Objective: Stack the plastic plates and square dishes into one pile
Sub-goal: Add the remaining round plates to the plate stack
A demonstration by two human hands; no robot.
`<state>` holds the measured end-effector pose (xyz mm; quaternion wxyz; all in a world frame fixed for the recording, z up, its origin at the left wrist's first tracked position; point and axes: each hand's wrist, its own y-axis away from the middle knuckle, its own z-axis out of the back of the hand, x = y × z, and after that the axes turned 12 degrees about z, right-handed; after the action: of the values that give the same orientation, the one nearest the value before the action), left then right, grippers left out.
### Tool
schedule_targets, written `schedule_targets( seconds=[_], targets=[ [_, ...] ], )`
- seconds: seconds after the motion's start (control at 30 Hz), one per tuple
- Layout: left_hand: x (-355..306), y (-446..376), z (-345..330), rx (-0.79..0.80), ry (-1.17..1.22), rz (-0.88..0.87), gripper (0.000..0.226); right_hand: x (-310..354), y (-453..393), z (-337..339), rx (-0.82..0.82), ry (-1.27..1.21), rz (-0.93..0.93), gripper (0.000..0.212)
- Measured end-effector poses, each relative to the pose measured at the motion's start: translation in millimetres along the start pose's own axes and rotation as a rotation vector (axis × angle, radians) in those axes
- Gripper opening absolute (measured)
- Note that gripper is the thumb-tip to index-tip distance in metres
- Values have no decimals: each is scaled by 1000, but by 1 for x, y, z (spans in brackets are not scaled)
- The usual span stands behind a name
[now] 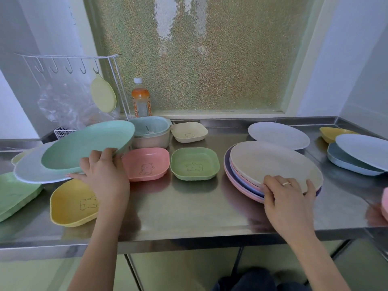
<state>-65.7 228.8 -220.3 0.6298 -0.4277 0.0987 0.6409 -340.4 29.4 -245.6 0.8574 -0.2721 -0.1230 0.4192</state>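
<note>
At the far left edge of the steel table (189,217) a pale green square dish (14,194) lies partly out of view, and just to its right sits a yellow square dish (69,203) with a little bear drawn in it. Above these the left hand (102,175) grips two plates by their near rims, lifted and tilted: a mint green plate (88,143) resting on a wider pale blue plate (31,173). Behind them stand a white wire rack (69,66) with hooks, a yellow disc (103,95) hanging from one, and an orange-labelled bottle (140,99). Toward the middle, a pot (152,133) sits far back beside a cream square dish (189,132), with a pink square dish (147,163) and a green square dish (194,163) nearer. Right of centre is the pile of plates (247,181), a beige plate (273,162) on top of pink and lilac ones; the right hand (287,192) clasps its near rim, fingers curled over the edge. A white plate (278,135) lies beyond, and further plates (357,156) overlap at the far right.
</note>
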Motion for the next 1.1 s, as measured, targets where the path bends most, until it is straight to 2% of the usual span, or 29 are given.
schedule_targets(
  seconds=[0.17, 0.37, 0.6, 0.73, 0.83, 0.9, 0.97, 1.1],
  targets=[
    [-14, 15, 1, -18, 56, -71, 18, -5, -4, 2, 43, -53, 47, 9],
    [-32, 50, -3, 14, 155, -223, 15, -1, -5, -1, -18, -48, 92, 13],
    [-54, 89, -12, 156, 331, -359, 9, -1, 1, -8, -56, 71, 149, 29],
    [-65, 114, -16, 237, 398, -430, 8, -1, -2, -6, -104, -147, 116, 20],
    [-74, 130, -19, 241, 454, -536, 16, 2, -10, -2, -175, -392, 159, 47],
    [-81, 139, -21, 243, 508, -610, 23, 5, -18, 3, -193, -425, 231, 58],
    [-89, 148, -23, 266, 545, -679, 22, 3, -25, 5, -177, -401, 227, 50],
    [-105, 159, -30, 313, 537, -768, 15, -12, -24, 4, -120, -318, 85, 21]
  ],
)
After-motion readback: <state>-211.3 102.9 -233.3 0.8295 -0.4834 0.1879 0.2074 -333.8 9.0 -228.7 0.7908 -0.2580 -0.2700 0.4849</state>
